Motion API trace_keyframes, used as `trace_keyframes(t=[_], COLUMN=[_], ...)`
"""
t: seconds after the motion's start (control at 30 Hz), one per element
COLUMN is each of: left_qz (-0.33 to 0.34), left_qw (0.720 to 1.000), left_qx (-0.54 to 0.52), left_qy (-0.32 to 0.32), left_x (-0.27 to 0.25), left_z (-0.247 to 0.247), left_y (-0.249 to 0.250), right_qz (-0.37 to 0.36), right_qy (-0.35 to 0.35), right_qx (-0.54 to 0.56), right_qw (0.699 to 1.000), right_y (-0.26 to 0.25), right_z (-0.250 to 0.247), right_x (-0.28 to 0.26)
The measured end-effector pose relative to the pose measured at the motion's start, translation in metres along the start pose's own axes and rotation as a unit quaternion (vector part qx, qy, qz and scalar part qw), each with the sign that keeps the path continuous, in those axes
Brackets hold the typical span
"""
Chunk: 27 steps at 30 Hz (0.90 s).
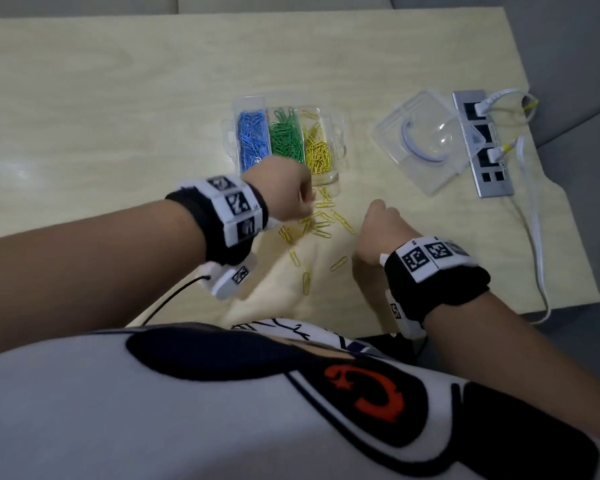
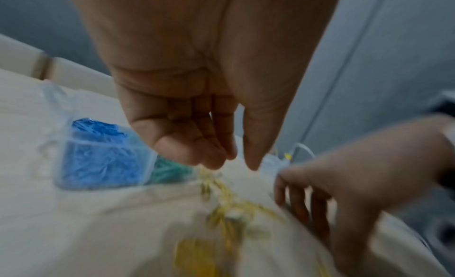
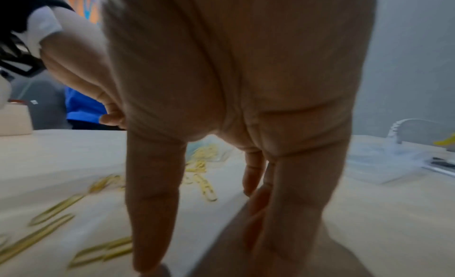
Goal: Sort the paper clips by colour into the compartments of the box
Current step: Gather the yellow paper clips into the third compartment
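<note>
Yellow paper clips (image 1: pixel 321 223) lie scattered between both hands, just short of the clear compartment box (image 1: pixel 336 133). Light, thin and slippery, they probably need a fingertip pinch. Left hand (image 2: pixel 197 125) hangs loosely curled and empty; right hand (image 3: pixel 221 164) spreads straight fingers onto the table (image 1: pixel 118 98).

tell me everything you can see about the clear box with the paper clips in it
The box is clear plastic, lidless, lying flat on the pale wooden table beyond both hands. Three side-by-side compartments hold blue clips on the left, green clips in the middle, yellow clips on the right. The left hand hides its near edge.
</note>
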<state>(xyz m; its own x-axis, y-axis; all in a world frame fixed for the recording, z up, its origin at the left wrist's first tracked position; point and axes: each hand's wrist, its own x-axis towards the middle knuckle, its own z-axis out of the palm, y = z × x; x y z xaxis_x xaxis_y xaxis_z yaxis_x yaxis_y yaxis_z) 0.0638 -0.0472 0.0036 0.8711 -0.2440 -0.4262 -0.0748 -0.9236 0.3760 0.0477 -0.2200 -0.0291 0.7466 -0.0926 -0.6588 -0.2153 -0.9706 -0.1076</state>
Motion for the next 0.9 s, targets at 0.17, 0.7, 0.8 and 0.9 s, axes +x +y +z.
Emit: trace_keyframes(t=[0.17,0.7,0.8,0.9], left_qz=[-0.027,-0.03,-0.004,0.024], left_qw=[0.981,0.993,0.993,0.986], left_qx=[0.152,0.107,0.118,0.161], left_qy=[-0.118,-0.041,-0.028,-0.029], left_x=[-0.023,-0.002,0.005,0.01], left_z=[0.05,0.053,0.056,0.055], left_y=[0.0,-0.019,-0.016,-0.014], right_qz=[-0.06,-0.333,-0.33,-0.319], right_qy=[0.028,0.121,0.151,0.152], right_qx=[0.039,-0.139,-0.118,-0.126], right_qw=[0.997,0.925,0.924,0.927], right_y=[-0.018,-0.018,-0.017,-0.018], right_z=[0.019,0.028,0.03,0.027], right_x=[-0.002,0.013,0.009,0.013])
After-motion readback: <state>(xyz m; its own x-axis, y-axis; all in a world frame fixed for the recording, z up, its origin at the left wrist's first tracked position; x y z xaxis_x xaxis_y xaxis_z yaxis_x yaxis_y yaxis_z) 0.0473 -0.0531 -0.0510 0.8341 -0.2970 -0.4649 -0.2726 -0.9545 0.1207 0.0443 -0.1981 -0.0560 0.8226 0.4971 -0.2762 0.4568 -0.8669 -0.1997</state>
